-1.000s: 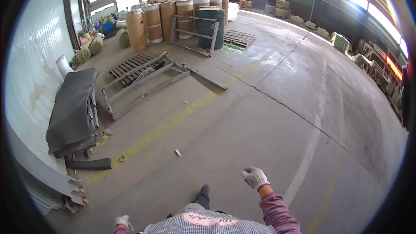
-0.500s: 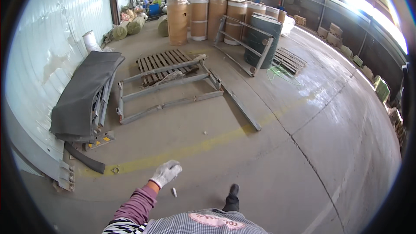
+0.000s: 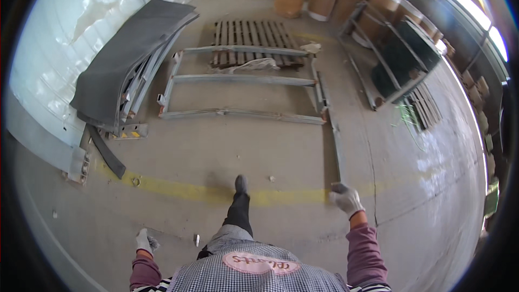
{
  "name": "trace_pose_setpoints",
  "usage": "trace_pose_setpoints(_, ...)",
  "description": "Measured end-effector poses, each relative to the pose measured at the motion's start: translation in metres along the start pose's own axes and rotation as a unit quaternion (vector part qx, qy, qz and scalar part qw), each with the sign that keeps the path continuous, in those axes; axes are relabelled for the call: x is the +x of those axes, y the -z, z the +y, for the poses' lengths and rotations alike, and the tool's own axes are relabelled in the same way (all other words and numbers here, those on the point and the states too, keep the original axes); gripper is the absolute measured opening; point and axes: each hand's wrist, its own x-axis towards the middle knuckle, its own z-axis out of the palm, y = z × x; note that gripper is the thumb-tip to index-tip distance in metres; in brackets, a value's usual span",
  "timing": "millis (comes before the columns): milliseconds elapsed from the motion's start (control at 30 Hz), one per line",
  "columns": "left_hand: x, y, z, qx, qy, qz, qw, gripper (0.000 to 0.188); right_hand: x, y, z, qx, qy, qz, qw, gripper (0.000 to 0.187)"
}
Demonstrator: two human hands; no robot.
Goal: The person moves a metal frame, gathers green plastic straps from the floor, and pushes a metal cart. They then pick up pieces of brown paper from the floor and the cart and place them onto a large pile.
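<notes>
Head: fabric-gloved right hand [image 3: 347, 199] nearest straight metal bar [image 3: 337, 147].

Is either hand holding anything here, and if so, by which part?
Nothing seems held: the left hand and right hand both look empty, the right merely appearing near the metal bar.

the floor [image 3: 294, 154] bears a metal frame [image 3: 243, 79] and pallet [image 3: 250, 33].

Grey metal frame [image 3: 243, 79] lying flat (3 rails [image 3: 257, 115]).
</notes>
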Motion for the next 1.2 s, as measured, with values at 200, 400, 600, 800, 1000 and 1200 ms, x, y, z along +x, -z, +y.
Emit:
trace_pose_setpoints(200, -0.006, -0.242, 0.088, 0.11, -0.046, -0.032, 0.992, 0.031, 0.217, -0.101, -0.071, -0.064, -0.14, -0.196, 0.968, 0.038)
trace_pose_setpoints(400, -0.066, -0.477, 0.203, 0.386, -0.218, -0.214, 0.87, 0.039, 0.386, -0.151, -0.163, -0.132, -0.12, -0.298, 0.938, 0.043)
trace_pose_setpoints(600, -0.012, -0.602, 0.237, 0.475, -0.465, -0.193, 0.722, 0.032, 0.634, -0.266, -0.181, -0.262, 0.048, -0.361, 0.894, 0.049)
trace_pose_setpoints(800, 0.089, -0.661, 0.231, 0.514, -0.434, -0.217, 0.707, 0.035, 0.819, -0.476, -0.153, -0.374, 0.084, -0.382, 0.841, 0.048)
trace_pose_setpoints(1000, 0.13, -0.678, 0.272, 0.469, -0.461, -0.188, 0.729, 0.025, 0.908, -0.631, -0.098, -0.352, 0.005, -0.385, 0.853, 0.049)
trace_pose_setpoints(1200, 0.166, -0.678, 0.26, 0.459, -0.599, -0.158, 0.636, 0.022, 0.917, -0.671, -0.025, -0.383, 0.021, -0.466, 0.797, 0.044)
